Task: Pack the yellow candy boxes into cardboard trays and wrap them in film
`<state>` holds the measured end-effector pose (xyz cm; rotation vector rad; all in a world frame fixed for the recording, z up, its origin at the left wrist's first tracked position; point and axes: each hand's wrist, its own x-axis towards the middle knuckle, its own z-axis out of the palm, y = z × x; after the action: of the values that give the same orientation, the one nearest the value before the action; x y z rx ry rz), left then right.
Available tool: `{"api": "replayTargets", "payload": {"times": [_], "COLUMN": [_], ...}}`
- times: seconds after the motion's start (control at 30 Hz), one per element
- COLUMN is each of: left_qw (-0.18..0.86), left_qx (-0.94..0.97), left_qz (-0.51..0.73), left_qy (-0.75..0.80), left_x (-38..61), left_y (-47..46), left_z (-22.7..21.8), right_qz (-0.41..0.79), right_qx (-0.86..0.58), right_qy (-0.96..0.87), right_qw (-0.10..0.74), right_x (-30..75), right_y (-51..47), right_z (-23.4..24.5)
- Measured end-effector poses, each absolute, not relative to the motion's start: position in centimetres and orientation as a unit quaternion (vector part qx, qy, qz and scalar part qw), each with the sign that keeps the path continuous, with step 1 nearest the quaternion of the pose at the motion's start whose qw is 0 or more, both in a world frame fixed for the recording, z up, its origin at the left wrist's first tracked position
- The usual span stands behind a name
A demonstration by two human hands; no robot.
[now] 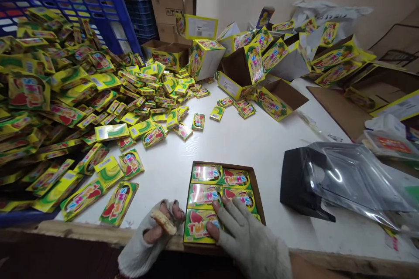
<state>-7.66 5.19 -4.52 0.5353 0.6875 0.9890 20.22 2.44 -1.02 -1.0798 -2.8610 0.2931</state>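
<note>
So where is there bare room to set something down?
The white tabletop is bare between the open shallow cardboard box and the loose yellow-green packs beyond it, and between that box and the black-and-clear plastic object. Crowding is at left, around the blue plastic crate, and at the back, among yellow-printed cardboard cartons.

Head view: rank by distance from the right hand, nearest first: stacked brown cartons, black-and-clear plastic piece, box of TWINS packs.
1. Box of TWINS packs: directly under the right hand.
2. Black-and-clear plastic piece: off to the right.
3. Stacked brown cartons: far back, left of center.
</note>
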Motion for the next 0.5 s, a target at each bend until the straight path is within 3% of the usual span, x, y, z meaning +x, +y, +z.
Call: {"api": "replayTargets", "payload": {"times": [0.1, 0.2, 0.3, 0.4, 0.43, 0.5], "left_qw": [0.782, 0.776, 0.773, 0.769, 0.766, 0.758], "left_qx": [0.193, 0.135, 0.15, 0.177, 0.184, 0.2], "left_qz": [0.499, 0.532, 0.531, 0.528, 0.531, 0.537], "left_qy": [0.319, 0.311, 0.313, 0.314, 0.312, 0.31], "left_x": [-7.7, -7.8, -7.7, -7.6, -7.6, -7.4], "left_y": [5.5, 5.5, 5.5, 5.4, 5.4, 5.4], "left_z": [-4.9, -5.4, -5.4, -5.1, -4.9, -4.8], "right_qz": [0.136, 0.202, 0.204, 0.163, 0.149, 0.151], "right_qx": [-0.315, -0.311, -0.46, -0.618, -0.634, -0.642], "right_qy": [-0.938, -0.913, -0.822, -0.755, -0.756, -0.751], "right_qw": [0.051, 0.17, 0.266, 0.148, 0.063, -0.007], "right_x": [19.8, 19.2, 17.3, 14.3, 13.4, 12.1], "right_y": [5.3, 10.6, 18.5, 26.7, 28.8, 31.9], "right_z": [0.7, 3.6, 5.4, 4.5, 3.8, 2.1]}}
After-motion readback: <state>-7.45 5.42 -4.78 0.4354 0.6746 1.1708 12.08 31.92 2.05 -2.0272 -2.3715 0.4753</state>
